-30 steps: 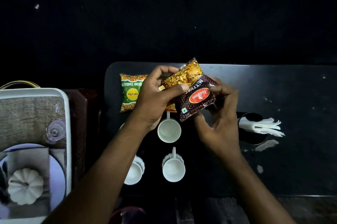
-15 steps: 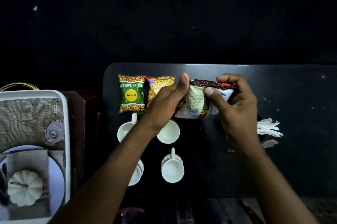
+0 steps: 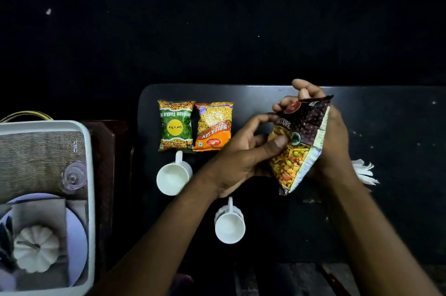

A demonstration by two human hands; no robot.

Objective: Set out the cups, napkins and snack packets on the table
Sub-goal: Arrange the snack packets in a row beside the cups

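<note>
Brown packet [image 3: 304, 126] between both hands

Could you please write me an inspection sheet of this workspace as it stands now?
Surface: dark table, scuffed with pale specks.
Job's things: green packet and orange packet flat, side by side; two white cups in view; napkins partly hidden behind the right wrist.
Clutter: white tray at left holding a glass and a small white pumpkin.
Fingers: left hand and right hand both hold the brown mixture packet above the table.
Cables: nothing seen.
Surroundings: dark, nothing discernible.
</note>
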